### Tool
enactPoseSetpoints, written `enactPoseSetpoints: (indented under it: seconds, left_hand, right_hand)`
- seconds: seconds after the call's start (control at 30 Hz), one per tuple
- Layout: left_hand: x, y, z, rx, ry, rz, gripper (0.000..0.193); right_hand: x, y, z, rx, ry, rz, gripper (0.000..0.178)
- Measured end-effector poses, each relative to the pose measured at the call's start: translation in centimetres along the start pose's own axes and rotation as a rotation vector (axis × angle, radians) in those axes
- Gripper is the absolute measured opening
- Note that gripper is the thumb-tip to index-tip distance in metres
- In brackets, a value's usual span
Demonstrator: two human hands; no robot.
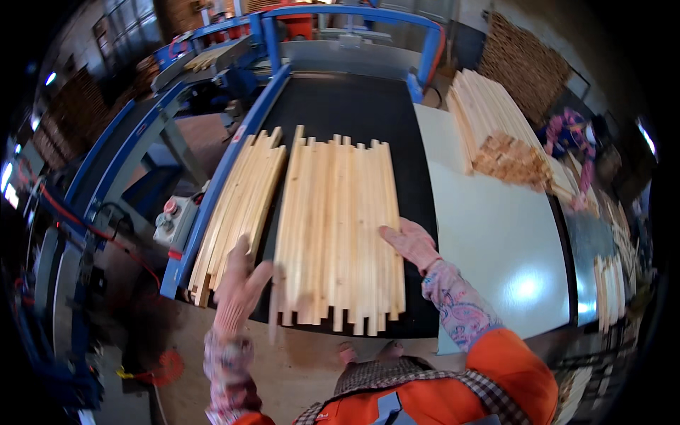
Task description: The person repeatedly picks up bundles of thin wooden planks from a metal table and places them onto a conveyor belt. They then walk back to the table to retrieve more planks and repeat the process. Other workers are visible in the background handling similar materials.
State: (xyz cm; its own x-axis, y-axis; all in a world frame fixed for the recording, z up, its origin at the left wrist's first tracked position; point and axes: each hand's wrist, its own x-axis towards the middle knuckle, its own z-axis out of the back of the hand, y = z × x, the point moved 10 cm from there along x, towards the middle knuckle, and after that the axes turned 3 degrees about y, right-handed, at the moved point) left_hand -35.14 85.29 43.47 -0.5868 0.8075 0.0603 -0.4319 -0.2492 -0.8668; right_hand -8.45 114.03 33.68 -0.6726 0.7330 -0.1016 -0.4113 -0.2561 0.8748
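Note:
A wide row of pale wooden strips lies lengthwise on the black conveyor belt, its near ends uneven. To its left is a narrower bunch of wooden strips, slightly slanted, with a dark gap between the two. My left hand, in a pinkish glove, is at the near end of that gap. Its fingers are spread and a little blurred, with nothing held. Against the right edge of the wide row rests my right hand, fingers stretched over the outer strips without wrapping round them.
A blue rail runs along the belt's left side, with a control box and red button outside it. Right of the belt is a pale tabletop bearing a large stack of wood strips. Another person works at the far right.

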Motion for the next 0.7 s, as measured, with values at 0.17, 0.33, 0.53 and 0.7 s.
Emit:
enactPoseSetpoints:
  seconds: [0.17, 0.33, 0.53, 0.7]
  left_hand:
    - [-7.6, -7.1, -1.7, -0.602, -0.01, -0.091, 0.072]
    - [-12.9, -12.9, -19.1, -1.153, 0.782, -0.079, 0.087]
    - [-24.3, -21.8, -33.8, -0.924, 1.72, 0.099, 0.084]
    - [-31.0, -27.6, -41.7, -0.676, 1.947, 0.153, 0.078]
  right_hand:
    - [0.8, 3.7, -2.8, -0.002, 0.033, -0.022, 0.063]
    - [-0.9, 4.3, -2.8, -0.139, 0.076, 0.05, 0.072]
    - [-16.2, -0.2, 1.5, 0.21, 0.163, 0.536, 0.056]
    - [-41.0, -4.0, 14.5, 0.123, -0.097, 0.57, 0.054]
